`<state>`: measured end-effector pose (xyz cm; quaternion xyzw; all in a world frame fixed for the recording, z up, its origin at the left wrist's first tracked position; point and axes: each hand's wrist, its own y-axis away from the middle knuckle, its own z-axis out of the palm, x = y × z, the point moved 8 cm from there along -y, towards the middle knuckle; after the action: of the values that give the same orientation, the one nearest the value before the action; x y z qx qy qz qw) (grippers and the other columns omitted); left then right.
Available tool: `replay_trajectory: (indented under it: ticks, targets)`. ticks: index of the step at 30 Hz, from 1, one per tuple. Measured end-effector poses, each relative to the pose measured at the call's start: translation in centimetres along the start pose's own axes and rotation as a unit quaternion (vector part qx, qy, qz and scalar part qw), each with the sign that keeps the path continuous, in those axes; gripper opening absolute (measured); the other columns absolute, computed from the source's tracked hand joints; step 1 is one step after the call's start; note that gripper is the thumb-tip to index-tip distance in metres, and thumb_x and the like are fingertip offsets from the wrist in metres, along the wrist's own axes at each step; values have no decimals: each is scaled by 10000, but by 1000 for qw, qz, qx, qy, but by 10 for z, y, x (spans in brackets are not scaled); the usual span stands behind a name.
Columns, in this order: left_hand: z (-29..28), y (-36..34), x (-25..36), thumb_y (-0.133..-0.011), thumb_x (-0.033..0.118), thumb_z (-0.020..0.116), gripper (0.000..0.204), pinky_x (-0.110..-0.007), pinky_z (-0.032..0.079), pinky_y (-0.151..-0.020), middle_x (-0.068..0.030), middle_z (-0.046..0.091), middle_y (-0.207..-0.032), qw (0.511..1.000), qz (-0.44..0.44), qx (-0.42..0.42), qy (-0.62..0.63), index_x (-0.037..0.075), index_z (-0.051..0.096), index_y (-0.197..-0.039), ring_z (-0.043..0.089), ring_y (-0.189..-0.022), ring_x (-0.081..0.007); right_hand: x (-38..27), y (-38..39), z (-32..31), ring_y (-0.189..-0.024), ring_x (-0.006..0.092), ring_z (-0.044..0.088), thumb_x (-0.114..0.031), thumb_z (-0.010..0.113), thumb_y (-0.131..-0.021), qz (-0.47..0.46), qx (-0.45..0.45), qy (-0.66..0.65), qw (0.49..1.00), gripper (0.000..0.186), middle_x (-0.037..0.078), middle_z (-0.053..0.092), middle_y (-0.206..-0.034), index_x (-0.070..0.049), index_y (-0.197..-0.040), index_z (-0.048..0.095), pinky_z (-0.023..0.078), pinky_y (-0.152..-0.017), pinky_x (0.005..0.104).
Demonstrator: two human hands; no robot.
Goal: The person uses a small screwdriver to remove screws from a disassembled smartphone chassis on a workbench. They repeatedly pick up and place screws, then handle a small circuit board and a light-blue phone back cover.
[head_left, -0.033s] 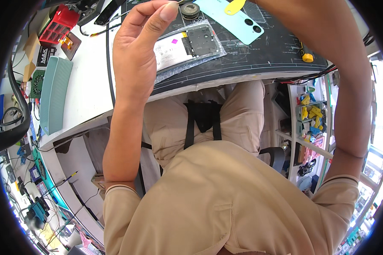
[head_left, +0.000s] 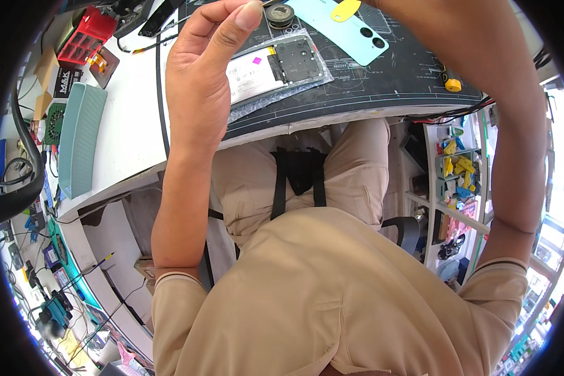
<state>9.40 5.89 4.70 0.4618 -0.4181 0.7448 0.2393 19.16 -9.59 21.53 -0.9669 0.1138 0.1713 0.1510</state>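
My left hand (head_left: 200, 78) is raised at the top over the table, its thumb and fingers pinched together. A thin dark tip shows at the pinch, but I cannot make out what it belongs to. Below and beside the hand lies an opened phone (head_left: 294, 61), its white battery and black inner cover exposed, on a clear bubble-wrap sleeve (head_left: 257, 108). My right forearm (head_left: 464, 37) reaches up past the upper edge, and the right hand is out of the picture. Near it are a light-blue phone back cover (head_left: 332, 39) and a flat yellow pick-like piece (head_left: 346, 10).
A round dark tin (head_left: 280, 15) stands beyond the opened phone on the black printed mat (head_left: 388, 81). A yellow tool end (head_left: 452, 84) lies at right. On the left are a grey-green tray (head_left: 84, 141) and a red rack (head_left: 88, 36). Shelves (head_left: 454, 169) stand at right.
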Motion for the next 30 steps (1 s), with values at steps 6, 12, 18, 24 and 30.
replay_trajectory:
  ticks: [6,12,18,24,30]
  targets:
    - [-3,0,6,-1065,212,706,267,-260,408,-1029,-30,715,-1153,1000,19,12,5,22,718,-1250,611,-1102,-109,33,0,19,-808,141,716,-57,779,-934,-257,109,-115,953,117,112,744,-882,30,-1009,756,560,-711,287]
    - [-3,0,10,-1060,214,713,267,-259,412,-1025,-28,717,-1150,999,32,12,3,26,725,-1249,611,-1104,-100,12,15,13,-805,133,709,-28,779,-935,-179,145,-100,968,106,101,747,-920,29,-1023,760,555,-707,270]
    - [1,2,12,-1043,197,737,255,-249,424,-1023,-27,733,-1125,999,35,28,-17,26,731,-1232,628,-1095,-96,-9,17,8,-765,110,668,-36,805,-917,-169,131,67,975,125,93,736,-909,16,-1025,769,523,-672,261]
    - [31,7,28,-1046,204,744,157,-182,438,-836,48,667,-962,994,-62,83,25,66,688,-1093,573,-896,-18,4,15,8,-747,106,645,-37,807,-918,-256,138,19,957,114,79,720,-886,8,-1016,771,502,-654,269]
    - [30,3,27,-1036,193,753,147,-193,460,-831,43,678,-969,997,-34,56,49,72,696,-1098,579,-875,-35,9,15,3,-725,97,635,-46,794,-935,-192,110,-15,975,104,84,719,-867,17,-1013,770,496,-638,264]
